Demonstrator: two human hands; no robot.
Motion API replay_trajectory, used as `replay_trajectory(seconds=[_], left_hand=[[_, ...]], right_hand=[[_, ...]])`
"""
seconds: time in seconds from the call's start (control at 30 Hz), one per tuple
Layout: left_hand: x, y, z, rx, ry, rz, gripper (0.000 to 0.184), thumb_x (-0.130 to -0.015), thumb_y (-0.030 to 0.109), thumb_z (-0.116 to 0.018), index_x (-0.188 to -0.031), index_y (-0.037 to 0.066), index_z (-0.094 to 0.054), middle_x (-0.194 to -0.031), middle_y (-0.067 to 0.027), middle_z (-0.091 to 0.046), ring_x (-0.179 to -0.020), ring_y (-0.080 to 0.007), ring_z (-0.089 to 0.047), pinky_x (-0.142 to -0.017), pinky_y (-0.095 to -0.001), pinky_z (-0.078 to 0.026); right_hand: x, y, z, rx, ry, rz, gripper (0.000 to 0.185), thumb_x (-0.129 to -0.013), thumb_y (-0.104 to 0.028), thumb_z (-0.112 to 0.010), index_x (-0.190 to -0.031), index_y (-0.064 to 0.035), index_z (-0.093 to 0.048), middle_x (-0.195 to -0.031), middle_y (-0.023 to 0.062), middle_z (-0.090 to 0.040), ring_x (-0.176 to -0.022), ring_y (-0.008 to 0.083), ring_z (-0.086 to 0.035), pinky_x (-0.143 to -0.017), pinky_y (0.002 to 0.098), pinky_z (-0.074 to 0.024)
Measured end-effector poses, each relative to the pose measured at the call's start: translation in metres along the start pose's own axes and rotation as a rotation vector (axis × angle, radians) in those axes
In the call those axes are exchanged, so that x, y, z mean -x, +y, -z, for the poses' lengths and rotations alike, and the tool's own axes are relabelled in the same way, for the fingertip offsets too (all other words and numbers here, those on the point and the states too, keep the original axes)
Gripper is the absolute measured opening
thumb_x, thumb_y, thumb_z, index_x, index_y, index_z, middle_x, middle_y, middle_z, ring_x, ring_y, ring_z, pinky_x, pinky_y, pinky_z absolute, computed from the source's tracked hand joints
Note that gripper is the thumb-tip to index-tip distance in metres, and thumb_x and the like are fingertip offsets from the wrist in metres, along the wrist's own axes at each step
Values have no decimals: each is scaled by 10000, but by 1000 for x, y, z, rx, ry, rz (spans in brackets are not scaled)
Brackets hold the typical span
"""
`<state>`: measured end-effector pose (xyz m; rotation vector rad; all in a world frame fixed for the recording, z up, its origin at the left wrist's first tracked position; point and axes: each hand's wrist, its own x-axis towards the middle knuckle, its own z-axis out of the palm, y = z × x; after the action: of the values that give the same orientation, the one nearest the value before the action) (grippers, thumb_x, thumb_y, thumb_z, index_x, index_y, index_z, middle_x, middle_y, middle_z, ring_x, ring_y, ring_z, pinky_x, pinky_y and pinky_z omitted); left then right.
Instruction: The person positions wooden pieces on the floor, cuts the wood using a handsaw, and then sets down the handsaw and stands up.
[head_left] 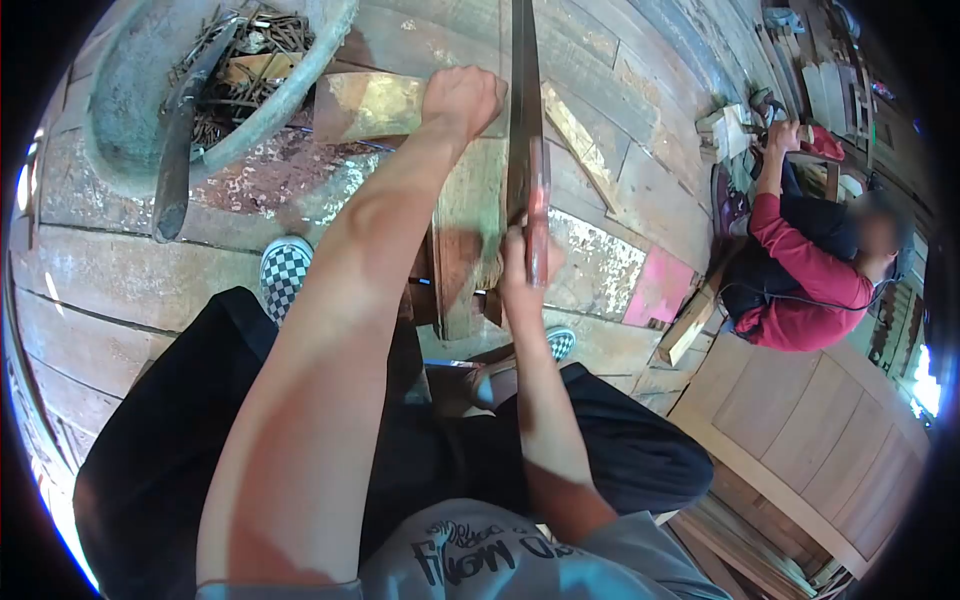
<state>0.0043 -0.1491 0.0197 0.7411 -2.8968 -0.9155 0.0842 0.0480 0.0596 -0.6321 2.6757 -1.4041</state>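
My left hand (pixel 463 100) presses down, fingers curled in, at the far end of a wooden board (pixel 470 215) between my legs. Whether those fingers grip the board's edge is hidden. My right hand (pixel 528 268) is wrapped round the reddish-brown handle of a saw (pixel 523 110). Its dark blade points away from me, along the right side of the board. A flat piece of wood with a yellowish patch (pixel 375 105) lies just left of my left hand.
A worn basin (pixel 120 130) with nails and a dark-handled tool (pixel 175 160) stands at the upper left. A person in a red top (pixel 800 250) sits at the right, holding a tool. Wooden strips (pixel 580 145) and a panelled board (pixel 800 420) lie nearby.
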Motion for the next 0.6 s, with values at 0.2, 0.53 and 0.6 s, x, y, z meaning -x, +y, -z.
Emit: replay_trajectory(seconds=[0.2, 0.53, 0.6], left_hand=[[4, -1, -2, -13, -10, -36, 338, -863, 226, -436, -781, 75, -727, -824, -160, -688, -802, -284, -680, -733, -369, -529], [4, -2, -2, -16, -10, -20, 331, -854, 219, -444, -762, 66, -724, -819, -170, -684, -778, -288, -682, -725, -374, -531], [2, -1, -6, -20, 5, -18, 321, -847, 212, -449, -765, 69, -725, -822, -170, -685, -777, -284, -683, -723, -373, -531]], right_hand=[[-17, 3, -4, -145, 9, -53, 76, -751, -35, -535, -704, 23, -547, -541, 111, -431, -478, 185, -437, -482, 332, -376], [15, 9, 7, -67, 3, 12, 340, -788, -85, -522, -1089, 34, -626, -584, 12, -467, -498, 85, -423, -461, 253, -361], [-8, 13, 1, -83, 0, -5, 232, -788, -93, -525, -962, 31, -617, -581, 11, -465, -497, 87, -422, -459, 258, -359]])
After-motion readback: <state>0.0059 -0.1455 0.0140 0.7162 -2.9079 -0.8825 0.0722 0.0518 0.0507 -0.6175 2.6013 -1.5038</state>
